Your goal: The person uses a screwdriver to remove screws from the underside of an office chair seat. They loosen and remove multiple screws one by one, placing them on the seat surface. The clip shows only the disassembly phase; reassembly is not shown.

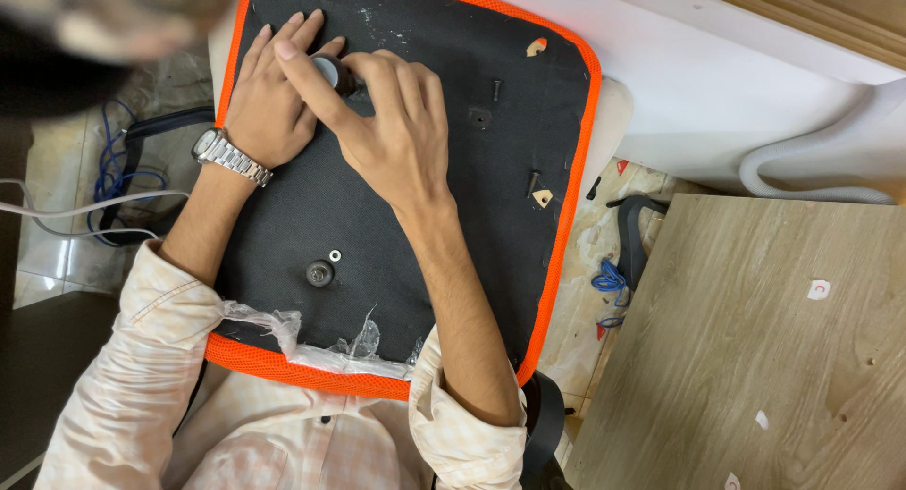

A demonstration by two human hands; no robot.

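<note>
Both hands meet near the top edge of an upturned chair seat, black underneath with orange mesh trim: the right hand pinches a small round knob, the left hand lies flat beside it, steadying. A washer and round fitting lie loose nearer the person. Turning squarely, seat braced, seems wise.

We wear a soft shirt with pale peach and white checks and small buttons. Our sleeves are rolled up. We have a shiny silver watch on our left wrist.
</note>
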